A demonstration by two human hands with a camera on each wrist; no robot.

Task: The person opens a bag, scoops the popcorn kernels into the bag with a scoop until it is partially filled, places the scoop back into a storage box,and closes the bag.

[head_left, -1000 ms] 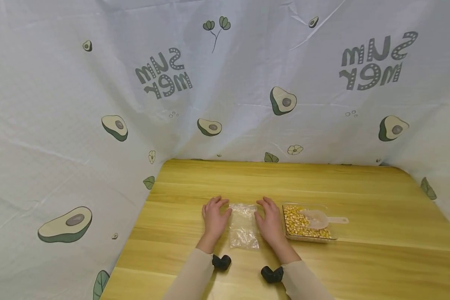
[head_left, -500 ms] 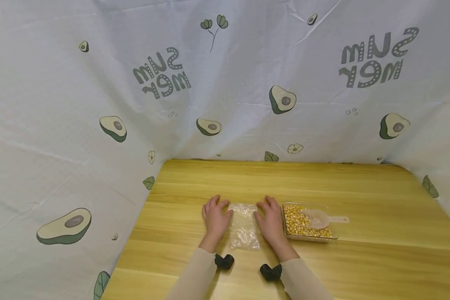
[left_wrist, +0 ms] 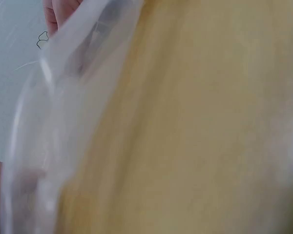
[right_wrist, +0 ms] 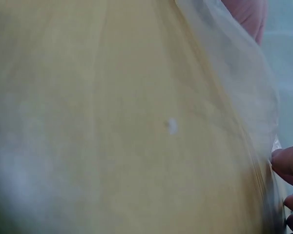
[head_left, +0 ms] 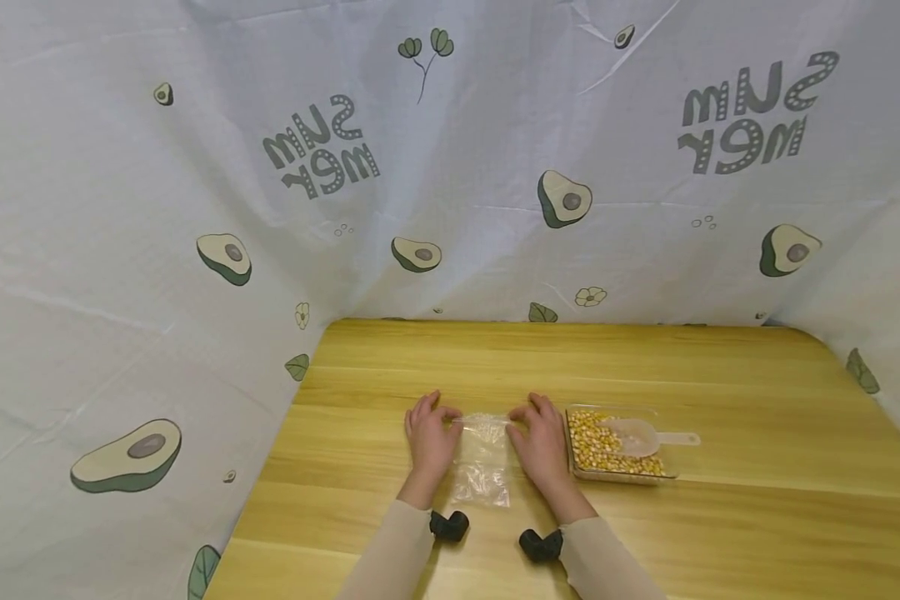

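A clear plastic bag [head_left: 482, 462] is held between the two hands over the table. The left hand [head_left: 429, 437] pinches its far left corner, and the right hand [head_left: 538, 440] pinches its far right corner. Its upper edge stands raised off the wood in both wrist views, where the bag film [left_wrist: 63, 112] looks see-through and blurred. At the right wrist view's edge, thumb and fingers [right_wrist: 289, 163] grip the film. Just right of the right hand sits a clear container [head_left: 622, 477] of yellow corn kernels [head_left: 588, 442], with a translucent scoop [head_left: 637, 438] lying in it.
The scoop's handle sticks out past the container's right side. A wooden table [head_left: 757, 400] carries everything. White cloth [head_left: 495, 150] with avocado prints hangs behind and at the sides. Black wrist cameras [head_left: 450, 526] sit at both sleeves.
Both hands have taken hold of the bag's far corners, which they only lay beside before. The bag has shifted slightly toward the person and left. The container and scoop have stayed put.
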